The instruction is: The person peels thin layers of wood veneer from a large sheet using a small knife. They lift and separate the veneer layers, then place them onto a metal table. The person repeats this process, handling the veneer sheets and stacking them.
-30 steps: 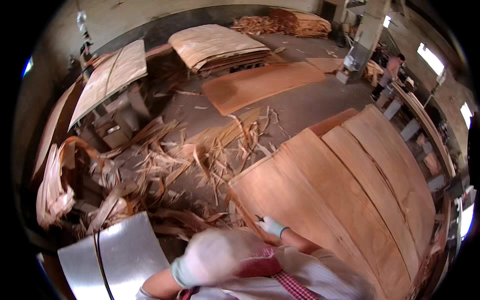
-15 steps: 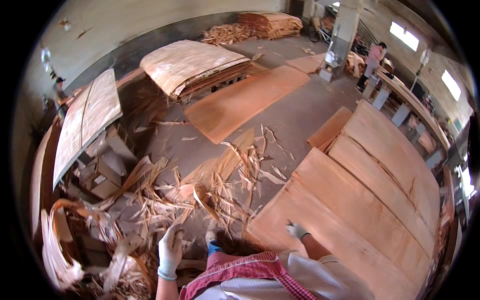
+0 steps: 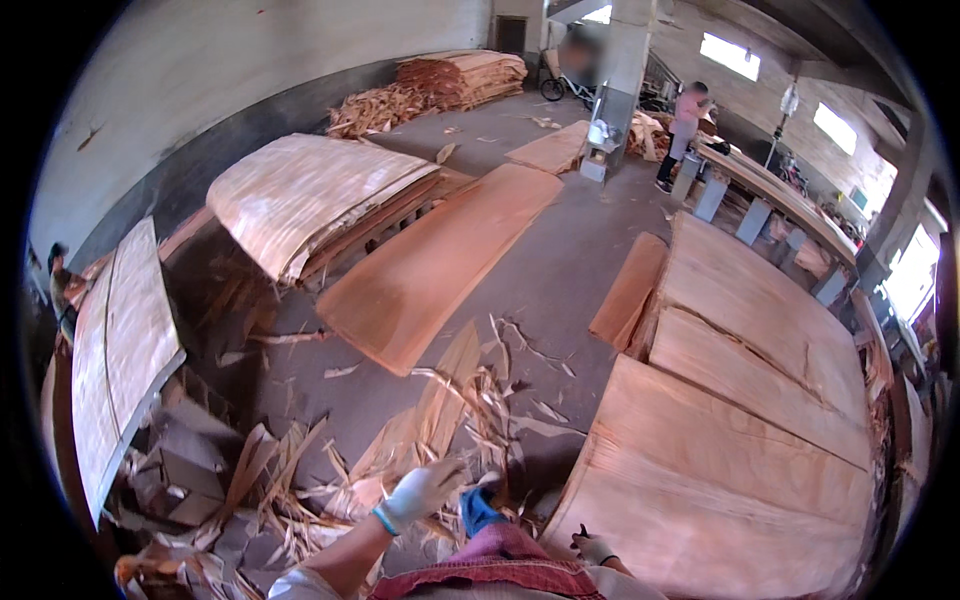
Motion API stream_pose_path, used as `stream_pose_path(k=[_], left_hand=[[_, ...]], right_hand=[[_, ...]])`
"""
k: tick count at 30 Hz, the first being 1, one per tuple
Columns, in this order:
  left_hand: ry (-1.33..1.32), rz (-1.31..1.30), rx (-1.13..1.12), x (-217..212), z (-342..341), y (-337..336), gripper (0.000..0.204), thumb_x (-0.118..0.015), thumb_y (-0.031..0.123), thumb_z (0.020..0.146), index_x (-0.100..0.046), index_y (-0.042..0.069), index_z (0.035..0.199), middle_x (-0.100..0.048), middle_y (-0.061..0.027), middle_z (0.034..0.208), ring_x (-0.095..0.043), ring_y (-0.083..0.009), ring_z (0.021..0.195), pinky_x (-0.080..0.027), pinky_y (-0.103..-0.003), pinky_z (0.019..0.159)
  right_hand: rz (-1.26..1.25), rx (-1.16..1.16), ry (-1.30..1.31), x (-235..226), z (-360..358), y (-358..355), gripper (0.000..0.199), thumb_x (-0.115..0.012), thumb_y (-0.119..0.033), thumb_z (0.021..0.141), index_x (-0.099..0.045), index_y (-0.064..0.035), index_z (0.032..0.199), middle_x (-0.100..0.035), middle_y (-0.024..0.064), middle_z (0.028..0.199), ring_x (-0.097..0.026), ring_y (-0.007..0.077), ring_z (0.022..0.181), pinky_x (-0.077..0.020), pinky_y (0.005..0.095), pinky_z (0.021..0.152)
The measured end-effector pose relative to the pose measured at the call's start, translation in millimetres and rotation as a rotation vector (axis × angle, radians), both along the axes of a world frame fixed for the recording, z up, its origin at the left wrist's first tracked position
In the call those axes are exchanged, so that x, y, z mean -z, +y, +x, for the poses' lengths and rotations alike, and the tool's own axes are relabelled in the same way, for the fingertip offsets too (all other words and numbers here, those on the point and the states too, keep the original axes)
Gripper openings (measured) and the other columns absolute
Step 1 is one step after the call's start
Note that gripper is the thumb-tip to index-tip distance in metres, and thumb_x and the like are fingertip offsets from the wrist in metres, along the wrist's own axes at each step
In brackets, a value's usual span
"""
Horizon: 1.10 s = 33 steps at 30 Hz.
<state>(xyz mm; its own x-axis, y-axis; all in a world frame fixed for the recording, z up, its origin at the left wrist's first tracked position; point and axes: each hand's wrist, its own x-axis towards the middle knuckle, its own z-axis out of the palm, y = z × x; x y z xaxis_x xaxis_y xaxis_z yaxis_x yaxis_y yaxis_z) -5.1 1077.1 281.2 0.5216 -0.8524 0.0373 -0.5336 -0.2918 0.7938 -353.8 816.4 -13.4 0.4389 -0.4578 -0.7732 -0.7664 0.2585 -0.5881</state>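
Big veneer stack (image 3: 730, 490) here, near right! Left of it, a long sheet (image 3: 440, 270) flat on the floor, then scraps (image 3: 398, 442) strewn nearer. Over those, the left hand (image 3: 420, 495), fingers extended, seemingly empty. Right hand (image 3: 597, 549) at the stack's near left corner, a dark thing (image 3: 579, 534) at its fingers; gripped or not, can't tell. Looks between grips; handling a sheet would call for both hands at its edge.

Left hand (image 3: 420, 497): white glove (image 3: 405, 502), teal cuff (image 3: 384, 521); right hand (image 3: 596, 549): off-white glove (image 3: 599, 551). From here, veneer sheets (image 3: 720, 500) beside the right hand look pinkish tan with dark lines; apron (image 3: 490, 580) between both, dull red.
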Motion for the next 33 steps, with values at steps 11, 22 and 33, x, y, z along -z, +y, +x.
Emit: stream_pose_path(k=[11, 22, 33], left_hand=[[-0.044, 0.282, 0.660, 26.4, 169.4, -262.5, 0.040, -0.046, 0.032, 0.095, -0.053, 0.001, 0.119, -0.060, -0.0204, 0.113, -0.057, -0.0354, 0.107, -0.044, -0.041, 0.091], [-0.106, 0.377, 1.334, 92.8, 185.4, -543.2, 0.038, -0.047, 0.031, 0.091, -0.057, 0.000, 0.111, -0.059, -0.0225, 0.111, -0.058, -0.0375, 0.101, -0.045, -0.045, 0.087], [-0.104, 0.474, 1.693, 183.4, 147.2, -715.6, 0.033, -0.051, 0.030, 0.089, -0.059, 0.000, 0.103, -0.063, -0.0215, 0.098, -0.059, -0.0385, 0.094, -0.045, -0.045, 0.082]], right_hand=[[-0.020, 0.471, 0.154, 32.6, 98.7, -107.6, 0.036, -0.057, -0.036, 0.089, -0.063, -0.0008, 0.085, -0.068, 0.0085, 0.078, -0.062, 0.0208, 0.061, -0.0488, 0.0356, 0.051], [0.021, 1.275, -0.040, -9.2, 128.8, -118.3, 0.032, -0.061, -0.037, 0.089, -0.058, -0.0052, 0.090, -0.057, 0.0071, 0.065, -0.050, 0.0162, 0.047, -0.0411, 0.0310, 0.041], [0.961, 1.562, -0.748, -28.5, 196.1, -36.1, 0.058, -0.052, -0.049, 0.086, -0.048, -0.0011, 0.120, -0.057, 0.0215, 0.100, -0.057, 0.0386, 0.087, -0.0457, 0.0581, 0.068]])
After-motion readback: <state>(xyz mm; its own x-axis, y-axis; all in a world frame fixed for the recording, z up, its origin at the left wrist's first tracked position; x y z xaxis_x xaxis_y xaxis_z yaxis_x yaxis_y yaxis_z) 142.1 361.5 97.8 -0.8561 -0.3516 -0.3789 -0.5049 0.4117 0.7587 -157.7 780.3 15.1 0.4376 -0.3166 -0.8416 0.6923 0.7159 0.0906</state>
